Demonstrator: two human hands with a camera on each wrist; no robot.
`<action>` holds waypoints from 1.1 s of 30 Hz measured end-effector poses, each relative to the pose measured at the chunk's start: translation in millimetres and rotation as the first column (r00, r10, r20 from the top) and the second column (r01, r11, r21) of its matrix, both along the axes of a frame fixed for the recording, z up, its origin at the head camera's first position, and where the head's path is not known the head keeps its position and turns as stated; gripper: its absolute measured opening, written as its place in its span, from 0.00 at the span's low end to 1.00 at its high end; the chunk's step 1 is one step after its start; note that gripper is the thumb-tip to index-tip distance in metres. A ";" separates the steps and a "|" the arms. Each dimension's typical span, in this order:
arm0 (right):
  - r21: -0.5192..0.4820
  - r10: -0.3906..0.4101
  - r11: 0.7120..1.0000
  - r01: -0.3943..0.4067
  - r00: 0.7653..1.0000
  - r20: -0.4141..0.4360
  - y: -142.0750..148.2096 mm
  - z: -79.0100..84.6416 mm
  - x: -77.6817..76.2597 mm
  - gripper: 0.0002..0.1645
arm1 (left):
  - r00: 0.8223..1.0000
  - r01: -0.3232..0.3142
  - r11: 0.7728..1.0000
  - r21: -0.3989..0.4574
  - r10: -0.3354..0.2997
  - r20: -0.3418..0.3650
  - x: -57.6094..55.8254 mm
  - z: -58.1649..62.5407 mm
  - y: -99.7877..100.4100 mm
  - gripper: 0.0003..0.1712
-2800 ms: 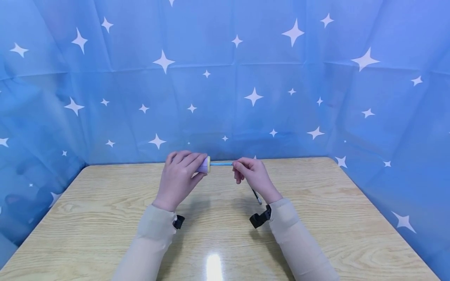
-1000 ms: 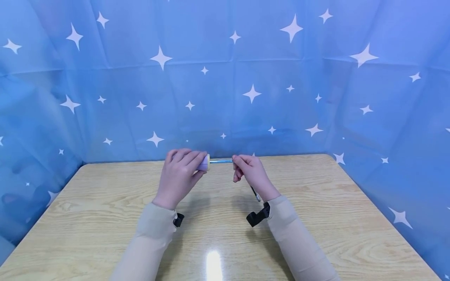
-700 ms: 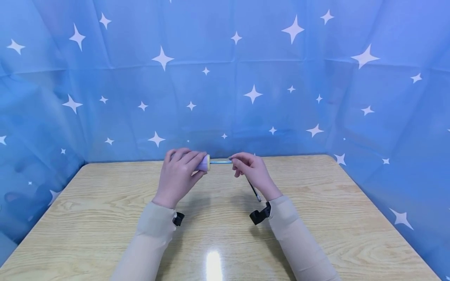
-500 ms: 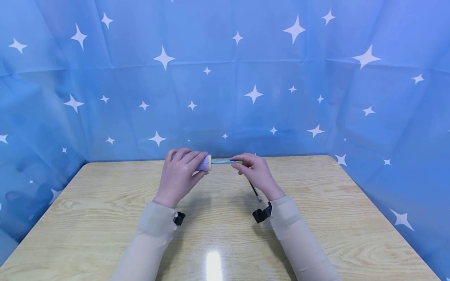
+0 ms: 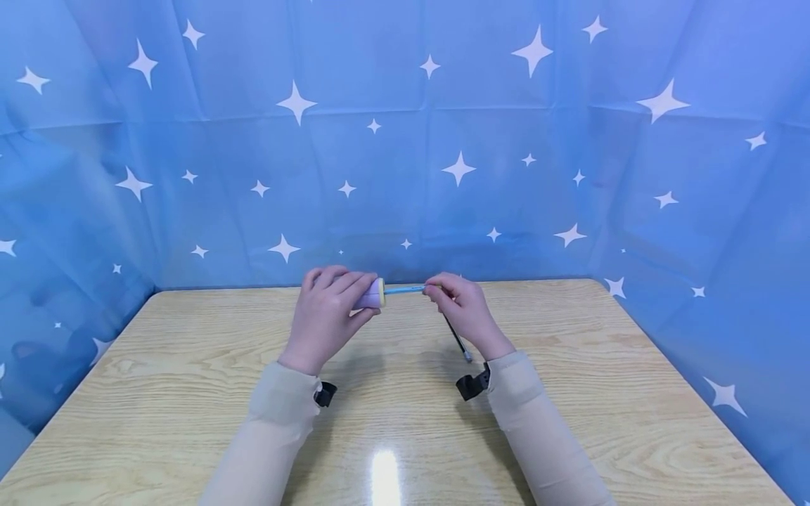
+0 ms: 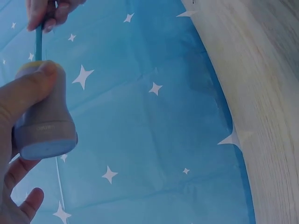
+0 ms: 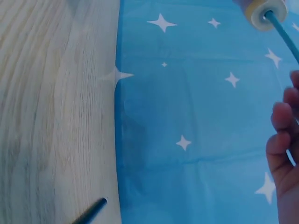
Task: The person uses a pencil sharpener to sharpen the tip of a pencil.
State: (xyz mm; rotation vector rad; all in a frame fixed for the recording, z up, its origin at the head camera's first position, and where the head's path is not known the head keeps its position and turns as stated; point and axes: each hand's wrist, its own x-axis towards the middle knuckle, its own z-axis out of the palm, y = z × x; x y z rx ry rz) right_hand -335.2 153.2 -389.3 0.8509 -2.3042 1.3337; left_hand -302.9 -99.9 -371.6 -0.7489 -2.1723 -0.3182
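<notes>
In the head view, my left hand (image 5: 327, 316) wraps round a small lavender pencil sharpener (image 5: 369, 294) with a yellow rim, held on its side above the far part of the table. A blue pencil (image 5: 403, 289) sticks out of its mouth towards the right. The thumb and fingertips of my right hand (image 5: 464, 309) pinch the pencil's outer end. In the left wrist view, the thumb presses on the sharpener (image 6: 44, 112) near its rim, with lettering near its wide base. The right wrist view shows the pencil (image 7: 282, 32) entering the hole in the pale end face.
A dark pencil (image 5: 460, 342) with a metal-coloured end lies on the wooden table (image 5: 190, 393), partly hidden under my right hand. Blue cloth (image 5: 392, 176) with white stars hangs behind the table and along its sides. Black straps (image 5: 471, 386) circle both wrists.
The right fingers have shifted their hold on the blue pencil: half a second ago its yellowish end showed between straighter fingers, now they pinch it again. Both hands have drifted slightly right.
</notes>
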 end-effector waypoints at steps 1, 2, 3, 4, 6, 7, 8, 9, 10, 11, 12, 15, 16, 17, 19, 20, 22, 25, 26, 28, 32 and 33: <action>-0.001 -0.002 1.000 0.002 1.000 -0.003 -0.2 -0.4 0.1 0.09 | 1.000 0.000 1.000 -0.003 0.000 -0.003 -0.1 -0.4 0.7 0.29; -0.007 -0.002 1.000 0.002 1.000 0.000 -0.7 -0.8 0.3 0.10 | 1.000 0.000 1.000 -0.003 0.000 -0.006 -0.2 -0.7 1.2 0.29; -0.013 -0.001 1.000 0.001 1.000 0.009 -1.3 -1.0 0.7 0.10 | 1.000 0.000 1.000 0.000 0.000 -0.012 -0.4 -0.9 1.6 0.28; -0.018 0.002 1.000 -0.002 1.000 0.026 -2.1 -1.0 1.4 0.11 | 1.000 -0.001 1.000 0.002 0.001 -0.018 -0.5 -1.2 1.6 0.28; -0.027 0.010 1.000 -0.008 0.998 0.069 -4.7 2.7 5.8 0.13 | 0.999 -0.001 1.000 0.008 0.001 -0.033 -0.6 -1.4 1.6 0.28; -0.033 0.011 0.999 -0.008 0.996 0.089 -5.3 2.8 6.2 0.14 | 0.999 0.001 1.000 0.011 -0.001 -0.040 -0.8 -1.4 1.4 0.28; -0.042 0.013 0.999 -0.009 0.994 0.112 -5.7 3.4 6.6 0.15 | 0.999 0.003 1.000 0.012 -0.002 -0.047 -0.9 -1.4 1.4 0.28; -0.049 0.013 0.999 -0.006 0.990 0.138 -6.2 4.4 7.1 0.17 | 0.998 0.006 1.000 0.011 -0.005 -0.055 -1.2 -1.3 1.4 0.28; -0.058 0.015 0.998 -0.006 0.987 0.161 -6.4 5.3 7.5 0.18 | 0.998 0.007 1.000 0.011 -0.006 -0.062 -1.6 -1.2 1.6 0.28; -0.069 0.020 0.998 -0.007 0.983 0.181 -6.5 6.3 7.8 0.20 | 0.998 0.011 1.000 0.011 -0.010 -0.069 -1.8 -1.1 1.9 0.28; -0.078 0.024 0.997 -0.009 0.979 0.200 -5.5 3.5 4.5 0.21 | 0.997 0.013 1.000 0.010 -0.013 -0.074 -1.9 -1.2 2.2 0.28; -0.101 0.041 0.995 -0.012 0.958 0.283 -5.7 6.3 4.1 0.25 | 0.996 0.017 1.000 0.009 -0.016 -0.093 -2.0 -1.5 3.4 0.27; -0.112 0.055 0.994 -0.020 0.947 0.317 -5.5 7.0 3.7 0.26 | 0.995 0.016 1.000 0.007 -0.015 -0.100 -2.0 -1.9 3.8 0.27; -0.122 0.070 0.992 -0.028 0.934 0.351 -5.1 8.0 3.7 0.27 | 0.994 0.016 1.000 0.005 -0.016 -0.106 -1.9 -2.2 4.3 0.27; -0.155 0.109 0.987 -0.046 0.898 0.427 -4.6 9.5 3.6 0.29 | 0.992 0.005 1.000 -0.006 -0.006 -0.122 -1.1 -2.7 5.3 0.26; -0.180 0.135 0.982 -0.056 0.876 0.463 -4.3 10.4 3.9 0.30 | 0.991 -0.002 1.000 -0.013 0.000 -0.131 -0.7 -2.9 5.8 0.25; -0.232 0.181 0.971 -0.065 0.829 0.529 -3.8 11.7 3.9 0.31 | 0.989 -0.012 1.000 -0.027 0.008 -0.146 -0.2 -3.0 6.9 0.24; -0.269 0.205 0.962 -0.053 0.791 0.577 -3.8 11.4 2.4 0.30 | 0.987 -0.024 0.999 -0.039 0.018 -0.159 -0.8 -3.7 7.4 0.24; -0.259 0.196 0.965 -0.050 0.794 0.576 -3.7 10.6 1.5 0.29 | 0.987 -0.021 0.999 -0.036 0.015 -0.158 -1.3 -4.1 7.1 0.25; -0.199 0.151 0.979 -0.051 0.836 0.528 -3.9 9.6 0.4 0.27 | 0.989 -0.017 0.999 -0.028 0.012 -0.148 -1.9 -4.1 6.0 0.26; -0.020 0.014 1.000 -0.008 0.952 0.306 -2.2 7.2 1.2 0.17 | 0.996 -0.012 1.000 -0.012 0.011 -0.090 -2.5 -4.1 2.5 0.28; 0.017 -0.009 1.000 0.005 0.970 0.241 -1.4 6.8 1.7 0.15 | 0.997 -0.013 1.000 -0.010 0.013 -0.074 -2.3 -3.8 1.6 0.28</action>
